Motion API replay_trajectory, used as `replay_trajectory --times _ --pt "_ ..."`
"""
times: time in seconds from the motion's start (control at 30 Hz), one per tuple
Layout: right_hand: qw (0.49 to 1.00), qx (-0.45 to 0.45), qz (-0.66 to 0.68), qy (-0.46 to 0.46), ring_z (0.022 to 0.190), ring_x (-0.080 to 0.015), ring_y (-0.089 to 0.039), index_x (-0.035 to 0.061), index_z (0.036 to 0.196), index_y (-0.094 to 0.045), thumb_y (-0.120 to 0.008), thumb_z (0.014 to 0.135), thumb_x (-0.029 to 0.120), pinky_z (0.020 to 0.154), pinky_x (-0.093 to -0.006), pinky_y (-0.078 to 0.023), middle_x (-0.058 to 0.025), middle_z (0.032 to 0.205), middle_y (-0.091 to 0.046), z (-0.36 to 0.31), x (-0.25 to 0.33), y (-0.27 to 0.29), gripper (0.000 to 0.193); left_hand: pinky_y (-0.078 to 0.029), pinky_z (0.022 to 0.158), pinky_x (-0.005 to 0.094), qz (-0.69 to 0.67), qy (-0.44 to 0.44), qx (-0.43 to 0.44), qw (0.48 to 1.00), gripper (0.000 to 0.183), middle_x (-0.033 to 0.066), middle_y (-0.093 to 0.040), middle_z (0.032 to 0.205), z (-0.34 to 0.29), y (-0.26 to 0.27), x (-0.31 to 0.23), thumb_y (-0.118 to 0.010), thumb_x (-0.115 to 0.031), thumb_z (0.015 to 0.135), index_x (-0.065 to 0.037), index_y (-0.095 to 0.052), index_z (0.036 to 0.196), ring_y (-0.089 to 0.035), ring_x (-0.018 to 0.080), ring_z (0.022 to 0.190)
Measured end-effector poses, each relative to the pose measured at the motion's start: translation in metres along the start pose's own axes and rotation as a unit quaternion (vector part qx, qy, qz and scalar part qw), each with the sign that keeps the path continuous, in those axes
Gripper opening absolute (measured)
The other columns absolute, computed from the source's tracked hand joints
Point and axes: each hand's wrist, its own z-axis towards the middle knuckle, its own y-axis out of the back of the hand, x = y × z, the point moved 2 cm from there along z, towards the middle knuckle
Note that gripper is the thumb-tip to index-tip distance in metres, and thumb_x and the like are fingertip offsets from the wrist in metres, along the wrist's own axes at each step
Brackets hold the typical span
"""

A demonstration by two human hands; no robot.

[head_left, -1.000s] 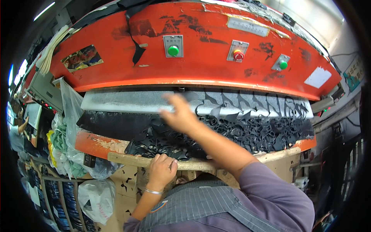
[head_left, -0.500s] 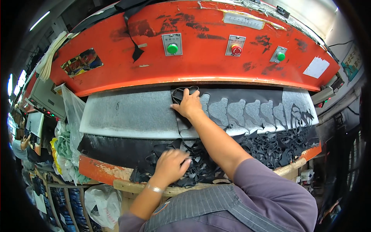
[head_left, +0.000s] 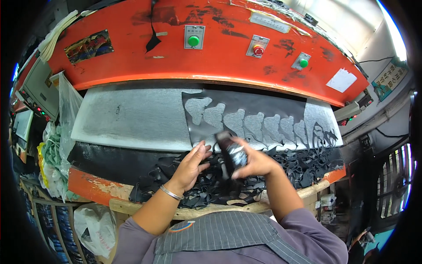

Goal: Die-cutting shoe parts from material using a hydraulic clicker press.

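My right hand point(head_left: 259, 162) grips a dark cutting die point(head_left: 232, 152), blurred by motion, above the front edge of the pale cutting board point(head_left: 132, 116). Just left of it, my left hand point(head_left: 191, 167) is empty, its fingers apart and turned toward the die. Beyond both hands lies a black sheet point(head_left: 255, 101) of thin material, flat on the board. A row of several curved, shoe-part-shaped holes runs across it, showing the board beneath. Tangled black offcuts point(head_left: 303, 165) heap along the board's front, partly under my hands.
The orange press beam point(head_left: 176, 68) spans the back, with a green button point(head_left: 193, 41), a red button point(head_left: 258, 50) and another green button point(head_left: 303, 63). A wooden rail point(head_left: 184, 214) runs along the front. Plastic bags point(head_left: 94, 229) hang at the lower left.
My right hand has lifted the cutting die off the sheet and drawn it toward me, uncovering another hole. My left hand has risen slightly beside it. The view has shifted.
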Motion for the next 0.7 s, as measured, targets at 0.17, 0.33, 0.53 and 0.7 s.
replay_trajectory --times 0.17,0.33,0.53,0.7 --pt "0.956 0.012 -0.248 0.159 0.118 -0.0356 -0.049 -0.0001 0.142 -0.029 -0.085 0.062 0.014 0.099 -0.0381 -0.043 -0.0227 0.127 -0.046 -0.035 -0.018 -0.075 0.099 -0.055 0.076 0.0296 -0.147 -0.002 -0.033 0.989 0.037 0.0075 -0.060 0.101 -0.036 -0.026 0.029 -0.063 -0.019 0.094 -0.002 -0.048 0.124 -0.063 0.0152 0.086" --pt "0.948 0.035 -0.260 0.180 0.107 -0.0414 -0.051 0.0008 0.138 -0.034 -0.082 0.063 0.011 0.095 -0.0410 -0.046 -0.0221 0.116 -0.042 -0.079 -0.031 -0.090 0.090 -0.056 0.076 0.0287 -0.086 -0.014 -0.023 0.996 0.043 0.0077 -0.061 0.102 -0.074 -0.061 0.037 -0.070 -0.005 0.087 -0.001 -0.050 0.124 -0.063 0.0136 0.088" --pt "0.930 0.020 -0.234 0.283 0.118 -0.0400 -0.045 0.0050 0.129 -0.048 -0.085 0.061 0.009 0.095 -0.0428 -0.047 -0.0209 0.123 -0.037 -0.121 -0.027 -0.071 0.077 -0.054 0.078 0.0273 -0.134 -0.099 -0.107 0.980 0.043 0.0113 -0.062 0.112 -0.086 -0.110 0.078 -0.049 -0.031 0.101 -0.004 -0.044 0.134 -0.062 0.0128 0.090" --pt "0.925 0.017 -0.316 0.212 0.104 -0.0378 -0.051 0.0039 0.122 -0.050 -0.086 0.057 0.014 0.087 -0.0429 -0.049 -0.0188 0.112 -0.040 -0.159 -0.044 -0.028 0.075 -0.055 0.077 0.0364 -0.120 -0.193 -0.194 0.954 0.041 0.0123 -0.067 0.098 -0.093 -0.130 0.114 -0.046 -0.029 0.102 -0.007 -0.042 0.136 -0.065 0.0180 0.088"
